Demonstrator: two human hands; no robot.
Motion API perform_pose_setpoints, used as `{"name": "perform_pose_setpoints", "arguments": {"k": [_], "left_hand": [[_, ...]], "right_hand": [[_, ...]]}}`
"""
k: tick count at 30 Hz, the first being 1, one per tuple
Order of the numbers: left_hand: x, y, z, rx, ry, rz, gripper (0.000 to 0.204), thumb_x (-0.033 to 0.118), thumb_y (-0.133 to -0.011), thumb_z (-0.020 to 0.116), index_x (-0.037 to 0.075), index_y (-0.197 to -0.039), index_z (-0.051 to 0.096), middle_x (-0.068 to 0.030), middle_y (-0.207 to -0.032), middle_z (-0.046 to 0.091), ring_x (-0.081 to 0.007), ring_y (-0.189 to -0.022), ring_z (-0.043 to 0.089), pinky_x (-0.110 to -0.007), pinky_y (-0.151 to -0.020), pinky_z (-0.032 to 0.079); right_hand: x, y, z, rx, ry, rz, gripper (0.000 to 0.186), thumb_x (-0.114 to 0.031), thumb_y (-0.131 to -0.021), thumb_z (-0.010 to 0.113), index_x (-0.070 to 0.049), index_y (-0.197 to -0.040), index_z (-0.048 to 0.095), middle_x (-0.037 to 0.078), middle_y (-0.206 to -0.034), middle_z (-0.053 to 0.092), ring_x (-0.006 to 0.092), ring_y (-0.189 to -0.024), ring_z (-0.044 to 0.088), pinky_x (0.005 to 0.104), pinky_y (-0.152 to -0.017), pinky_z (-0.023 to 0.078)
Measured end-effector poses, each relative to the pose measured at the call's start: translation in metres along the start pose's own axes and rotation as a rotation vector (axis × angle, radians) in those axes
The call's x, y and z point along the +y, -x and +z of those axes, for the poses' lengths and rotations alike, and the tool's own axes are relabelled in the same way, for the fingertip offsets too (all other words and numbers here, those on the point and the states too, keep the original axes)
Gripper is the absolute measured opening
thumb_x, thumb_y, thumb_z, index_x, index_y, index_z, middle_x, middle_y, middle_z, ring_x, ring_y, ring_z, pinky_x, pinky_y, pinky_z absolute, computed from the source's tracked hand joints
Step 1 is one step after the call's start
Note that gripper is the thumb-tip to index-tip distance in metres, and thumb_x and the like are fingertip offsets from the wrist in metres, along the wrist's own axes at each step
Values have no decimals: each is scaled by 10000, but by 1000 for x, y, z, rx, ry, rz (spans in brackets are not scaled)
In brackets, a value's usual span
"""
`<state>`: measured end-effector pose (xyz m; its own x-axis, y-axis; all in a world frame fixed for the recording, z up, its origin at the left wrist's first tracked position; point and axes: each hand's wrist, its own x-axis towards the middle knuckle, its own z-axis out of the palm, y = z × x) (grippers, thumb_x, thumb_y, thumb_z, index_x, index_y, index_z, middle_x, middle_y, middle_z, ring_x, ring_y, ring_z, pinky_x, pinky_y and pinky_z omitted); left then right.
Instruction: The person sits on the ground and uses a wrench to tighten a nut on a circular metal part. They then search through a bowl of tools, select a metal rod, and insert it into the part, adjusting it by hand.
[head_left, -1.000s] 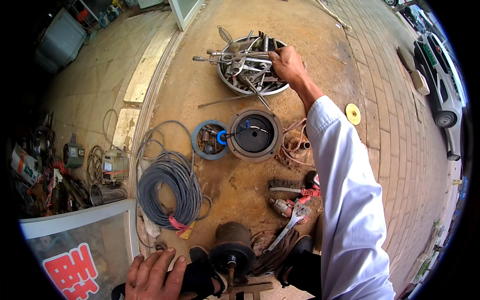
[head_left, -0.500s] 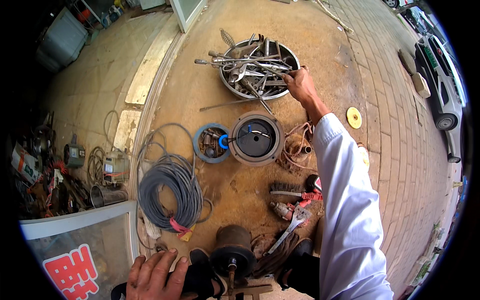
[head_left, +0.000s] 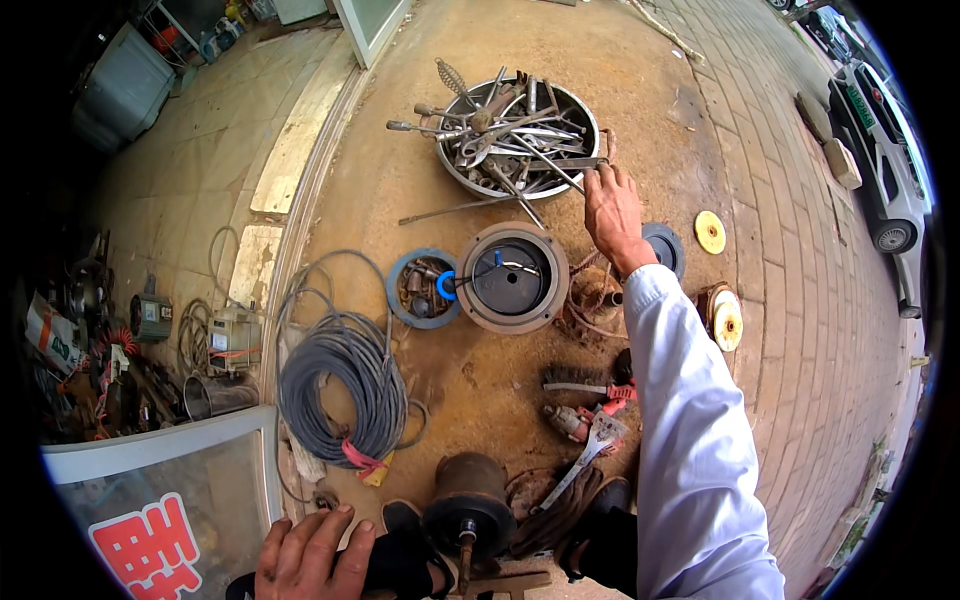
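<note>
My right hand [head_left: 615,215] is just off the near right rim of a round metal bowl [head_left: 453,178] heaped with wrenches, sockets and other hand tools. Its fingers are curled down at the end of a thin metal rod [head_left: 550,162] that slants out of the pile; my palm and the grip itself are hidden. Low at the left, my left hand [head_left: 312,560] lies over my left leg, fingers spread, with nothing in it. Between my feet stands a dark brown cylinder [head_left: 470,480] with a shaft pointing toward me.
A round motor housing [head_left: 480,318] sits mid-floor, beside a blue-grey ring [head_left: 396,300] holding small parts. Coiled grey cable [head_left: 300,400] lies left. A wire brush [head_left: 575,380], a red tool [head_left: 570,424], a yellow disc [head_left: 710,232] and a dark round cover [head_left: 665,248] lie right.
My right hand has drawn back from the bowl's right rim toward me, and the rod's end has swung nearer. The dark round cover has come into sight. My left hand has barely moved.
</note>
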<state>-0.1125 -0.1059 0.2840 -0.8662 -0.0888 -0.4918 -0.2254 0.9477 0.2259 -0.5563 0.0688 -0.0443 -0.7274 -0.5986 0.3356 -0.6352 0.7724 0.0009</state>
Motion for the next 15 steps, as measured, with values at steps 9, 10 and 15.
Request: {"name": "perform_pose_setpoints", "arguments": {"k": [9,10,15], "left_hand": [[-5,-6,4,2,15,-20,848,137,-734,837,65,-1483,445,-140,-1499,468,-360,-1364,457,-514,-1133,364],[-5,-7,5,-5,20,-20,850,137,-733,837,62,-1483,444,-139,-1499,469,-361,-1364,456,-514,-1134,363],[-11,-10,5,-23,18,-39,854,140,-733,833,46,-1484,437,-152,-1487,475,-367,-1345,466,-510,-1133,367]], "right_hand": [[-8,-26,24,65,-152,-70,277,-65,-926,503,-21,-1170,626,192,-1096,629,374,-1076,601,447,-942,482],[-1,-32,29,-4,-215,2,285,-67,-938,483,-12,-1190,606,212,-1095,620,395,-1066,593,462,-949,469],[36,-48,20,-173,150,74,453,-105,-992,446,-42,-1437,495,259,-1519,446,403,-1390,447,498,-1042,448]]}}
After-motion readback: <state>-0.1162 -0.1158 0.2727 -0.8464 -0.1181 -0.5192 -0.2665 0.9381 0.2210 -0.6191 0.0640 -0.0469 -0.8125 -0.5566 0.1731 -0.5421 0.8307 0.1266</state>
